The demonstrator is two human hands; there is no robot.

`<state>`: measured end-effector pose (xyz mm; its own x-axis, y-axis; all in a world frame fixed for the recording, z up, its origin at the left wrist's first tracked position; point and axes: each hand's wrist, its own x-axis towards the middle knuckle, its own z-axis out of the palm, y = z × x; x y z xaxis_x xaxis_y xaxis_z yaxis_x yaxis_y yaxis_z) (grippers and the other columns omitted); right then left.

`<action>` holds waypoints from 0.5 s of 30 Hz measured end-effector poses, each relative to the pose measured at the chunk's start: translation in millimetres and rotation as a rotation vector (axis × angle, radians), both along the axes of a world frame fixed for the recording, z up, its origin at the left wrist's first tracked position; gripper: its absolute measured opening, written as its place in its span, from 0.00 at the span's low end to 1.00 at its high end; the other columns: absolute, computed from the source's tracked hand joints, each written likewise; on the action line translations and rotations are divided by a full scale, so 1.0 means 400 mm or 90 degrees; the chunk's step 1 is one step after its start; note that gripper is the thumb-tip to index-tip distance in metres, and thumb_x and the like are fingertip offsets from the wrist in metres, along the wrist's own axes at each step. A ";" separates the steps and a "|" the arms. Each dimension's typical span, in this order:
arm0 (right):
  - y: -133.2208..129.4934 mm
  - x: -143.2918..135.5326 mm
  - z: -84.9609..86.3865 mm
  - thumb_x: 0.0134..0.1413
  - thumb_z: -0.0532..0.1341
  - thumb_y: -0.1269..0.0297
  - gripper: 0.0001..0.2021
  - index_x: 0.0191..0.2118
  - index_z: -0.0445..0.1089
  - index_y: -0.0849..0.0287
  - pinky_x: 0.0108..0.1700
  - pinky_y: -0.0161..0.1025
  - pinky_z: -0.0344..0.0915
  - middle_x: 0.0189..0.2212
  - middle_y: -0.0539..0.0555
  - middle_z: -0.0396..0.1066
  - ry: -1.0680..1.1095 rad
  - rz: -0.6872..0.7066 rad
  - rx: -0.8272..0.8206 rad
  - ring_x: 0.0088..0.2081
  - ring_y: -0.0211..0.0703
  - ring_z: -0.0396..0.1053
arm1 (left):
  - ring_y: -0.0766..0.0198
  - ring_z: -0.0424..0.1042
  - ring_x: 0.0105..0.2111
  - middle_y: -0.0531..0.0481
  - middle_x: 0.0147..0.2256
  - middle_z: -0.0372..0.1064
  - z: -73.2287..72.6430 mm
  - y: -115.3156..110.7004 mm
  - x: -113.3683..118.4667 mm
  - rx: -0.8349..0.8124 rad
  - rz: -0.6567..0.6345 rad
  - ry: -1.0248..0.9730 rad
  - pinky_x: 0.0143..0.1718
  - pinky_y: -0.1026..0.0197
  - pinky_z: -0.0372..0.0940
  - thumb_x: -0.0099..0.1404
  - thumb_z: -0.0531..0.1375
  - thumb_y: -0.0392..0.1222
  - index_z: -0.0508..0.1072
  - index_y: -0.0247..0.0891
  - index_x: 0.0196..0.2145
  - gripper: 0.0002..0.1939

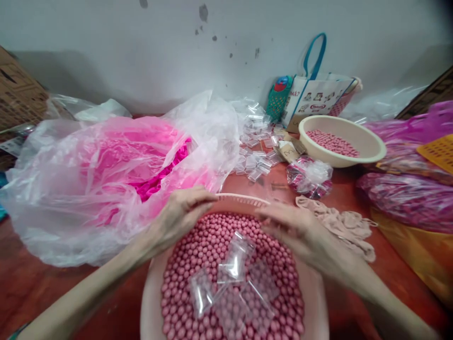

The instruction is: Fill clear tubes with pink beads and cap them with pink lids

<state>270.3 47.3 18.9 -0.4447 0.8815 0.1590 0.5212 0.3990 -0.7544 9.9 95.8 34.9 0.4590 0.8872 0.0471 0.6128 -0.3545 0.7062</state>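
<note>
A large pale basin (150, 302) in front of me is filled with round pink beads (187, 255). Several small clear plastic bags (233, 259) lie on top of the beads. My left hand (186, 210) is at the basin's far left rim, fingers stretched toward it and thumb apart, holding nothing I can see. Over the basin's far right side, my right hand (290, 224) is slightly blurred, its fingers extended and apart with nothing visible in them. Whether either hand presses on the rim is unclear.
To the left sits a big translucent bag (49, 189) with bright pink pieces (159, 184). Beyond the basin lie small clear packets (255, 160). On the right are a cream bowl (368, 146) of pink beads, a tied bag (309, 177), beige cloth (347, 226) and a tote bag (314, 99).
</note>
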 end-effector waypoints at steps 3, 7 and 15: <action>0.136 0.038 -0.038 0.56 0.58 0.60 0.15 0.46 0.71 0.61 0.37 0.40 0.69 0.38 0.57 0.74 0.067 -0.105 -0.111 0.35 0.44 0.72 | 0.61 0.73 0.33 0.45 0.34 0.75 -0.027 0.087 0.011 -0.025 -0.010 0.020 0.36 0.61 0.68 0.64 0.52 0.40 0.75 0.32 0.40 0.14; 0.272 0.021 -0.155 0.56 0.56 0.57 0.17 0.43 0.73 0.66 0.27 0.36 0.68 0.31 0.58 0.76 0.088 -0.011 -0.242 0.27 0.40 0.71 | 0.67 0.69 0.20 0.48 0.26 0.73 -0.063 0.182 0.002 -0.096 -0.078 0.067 0.21 0.67 0.63 0.66 0.48 0.42 0.73 0.30 0.42 0.18; 0.228 -0.065 -0.117 0.53 0.59 0.61 0.11 0.40 0.76 0.56 0.45 0.41 0.67 0.40 0.51 0.76 0.156 0.164 -0.285 0.43 0.46 0.72 | 0.65 0.68 0.26 0.52 0.27 0.71 -0.087 0.244 -0.025 -0.056 -0.296 0.250 0.28 0.67 0.58 0.59 0.58 0.42 0.77 0.39 0.36 0.09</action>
<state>244.3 138.6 -28.0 -0.6510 0.7549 -0.0794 0.2381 0.1037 -0.9657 -0.1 193.2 0.0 0.7671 0.5827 -0.2685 0.6284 -0.5982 0.4973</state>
